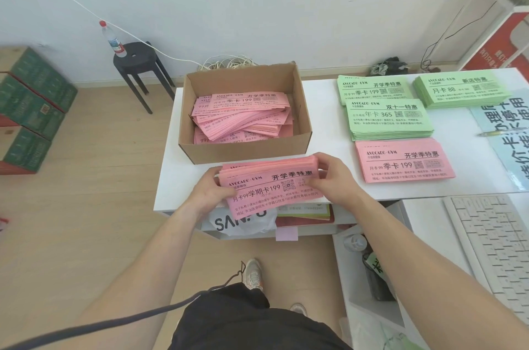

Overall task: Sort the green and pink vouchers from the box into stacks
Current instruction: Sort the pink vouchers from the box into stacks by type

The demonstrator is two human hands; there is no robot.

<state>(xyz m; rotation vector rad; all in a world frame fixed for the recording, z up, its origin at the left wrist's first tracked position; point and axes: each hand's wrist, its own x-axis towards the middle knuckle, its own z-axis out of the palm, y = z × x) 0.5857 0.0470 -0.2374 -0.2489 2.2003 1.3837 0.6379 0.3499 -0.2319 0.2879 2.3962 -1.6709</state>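
Pink voucher bundle in a firm grip — left hand, right hand — beside the box.

L hand, R hand round pink stack

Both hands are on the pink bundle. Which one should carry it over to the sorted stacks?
Likely right. The right hand grips the pink bundle on the side facing the pink stack and green stacks; the left hand would have to cross the body.
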